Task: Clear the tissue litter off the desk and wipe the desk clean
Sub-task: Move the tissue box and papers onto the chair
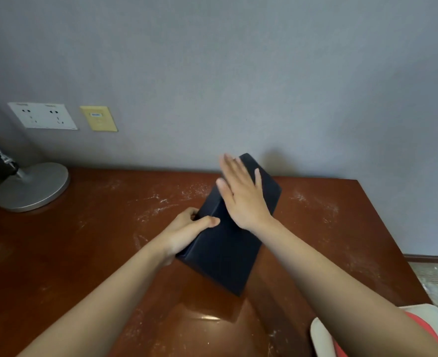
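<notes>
We grip the dark box [228, 243] at its near left edge with our left hand [187, 233], thumb curled over the top, likely to tilt it so we can reach the desk [83, 253] beneath. Our right hand [241, 197] lies flat on the box just beyond that grip, fingers straight, steadying it. White tissue dust [161, 199] streaks the desk left and right of the hold. The box shows no readable writing; the wall sockets [42, 115] are too blurred to read.

lamp [29, 185]: pole cut off by left edge
right hand [241, 194]: fingertips blurred
box [228, 243]: top partly hidden under hands
socket [42, 115]: markings unreadable
</notes>
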Action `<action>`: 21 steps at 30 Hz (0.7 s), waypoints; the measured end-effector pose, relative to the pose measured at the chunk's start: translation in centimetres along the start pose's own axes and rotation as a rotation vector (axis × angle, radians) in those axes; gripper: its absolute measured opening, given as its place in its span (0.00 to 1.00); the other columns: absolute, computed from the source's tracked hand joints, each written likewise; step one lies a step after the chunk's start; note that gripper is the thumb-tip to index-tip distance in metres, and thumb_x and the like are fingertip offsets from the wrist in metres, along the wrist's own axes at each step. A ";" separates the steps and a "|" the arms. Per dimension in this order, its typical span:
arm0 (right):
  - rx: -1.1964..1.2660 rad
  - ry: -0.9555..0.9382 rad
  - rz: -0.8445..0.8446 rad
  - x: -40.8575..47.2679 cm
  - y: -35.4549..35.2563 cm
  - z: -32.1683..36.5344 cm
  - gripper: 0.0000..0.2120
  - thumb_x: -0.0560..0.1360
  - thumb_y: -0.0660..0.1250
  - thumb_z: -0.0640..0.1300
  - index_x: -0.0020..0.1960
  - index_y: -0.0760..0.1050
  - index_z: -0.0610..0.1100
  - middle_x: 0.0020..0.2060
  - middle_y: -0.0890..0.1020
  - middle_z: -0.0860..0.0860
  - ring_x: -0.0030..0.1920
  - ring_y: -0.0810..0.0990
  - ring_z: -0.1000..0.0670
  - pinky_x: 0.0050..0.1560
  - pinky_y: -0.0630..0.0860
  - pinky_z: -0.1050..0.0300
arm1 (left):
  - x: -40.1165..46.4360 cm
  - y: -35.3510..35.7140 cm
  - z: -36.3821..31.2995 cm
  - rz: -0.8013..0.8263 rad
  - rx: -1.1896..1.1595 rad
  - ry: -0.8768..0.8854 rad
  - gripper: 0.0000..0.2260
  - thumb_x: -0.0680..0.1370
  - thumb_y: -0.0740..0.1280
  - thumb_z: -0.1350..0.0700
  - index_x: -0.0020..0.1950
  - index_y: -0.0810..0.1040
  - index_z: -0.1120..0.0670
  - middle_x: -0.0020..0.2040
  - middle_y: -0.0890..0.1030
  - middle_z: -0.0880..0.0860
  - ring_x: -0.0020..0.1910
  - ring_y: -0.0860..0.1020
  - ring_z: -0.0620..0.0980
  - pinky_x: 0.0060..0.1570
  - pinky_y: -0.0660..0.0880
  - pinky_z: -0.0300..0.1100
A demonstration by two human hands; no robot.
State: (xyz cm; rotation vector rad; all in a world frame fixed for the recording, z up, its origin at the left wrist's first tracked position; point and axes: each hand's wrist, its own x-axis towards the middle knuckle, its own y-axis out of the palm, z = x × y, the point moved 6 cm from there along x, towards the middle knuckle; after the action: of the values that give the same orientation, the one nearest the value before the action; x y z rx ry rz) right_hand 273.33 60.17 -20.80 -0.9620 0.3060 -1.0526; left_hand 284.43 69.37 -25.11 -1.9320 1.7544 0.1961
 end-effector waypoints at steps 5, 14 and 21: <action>0.128 0.823 -0.162 -2.5 -3.1 -13.7 0.26 0.82 0.42 0.57 0.78 0.46 0.51 0.77 0.48 0.53 0.77 0.46 0.48 0.73 0.42 0.37 | -1.2 -1.8 0.8 -0.016 0.046 0.054 0.24 0.66 0.68 0.40 0.58 0.72 0.48 0.52 0.80 0.48 0.46 0.81 0.47 0.43 0.77 0.41; -0.133 -0.037 -0.190 -0.2 -2.1 -1.9 0.27 0.80 0.44 0.58 0.76 0.57 0.50 0.75 0.57 0.56 0.76 0.48 0.55 0.73 0.40 0.47 | -0.7 -1.9 -2.9 -0.102 0.388 0.214 0.22 0.71 0.71 0.45 0.61 0.68 0.47 0.53 0.76 0.45 0.48 0.78 0.45 0.47 0.78 0.44; 1.063 0.848 -0.003 -0.7 -1.6 -10.4 0.27 0.77 0.58 0.62 0.72 0.63 0.52 0.70 0.69 0.51 0.65 0.71 0.46 0.59 0.67 0.42 | -0.9 -1.7 -3.1 -0.184 1.021 0.351 0.37 0.69 0.68 0.37 0.72 0.59 0.49 0.63 0.73 0.48 0.56 0.75 0.51 0.47 0.72 0.42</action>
State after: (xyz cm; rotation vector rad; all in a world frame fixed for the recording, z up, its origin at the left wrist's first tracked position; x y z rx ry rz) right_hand 265.45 55.09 -25.64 0.4672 0.3603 -1.3515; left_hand 285.21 68.82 -21.62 -1.3544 1.3969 -0.9671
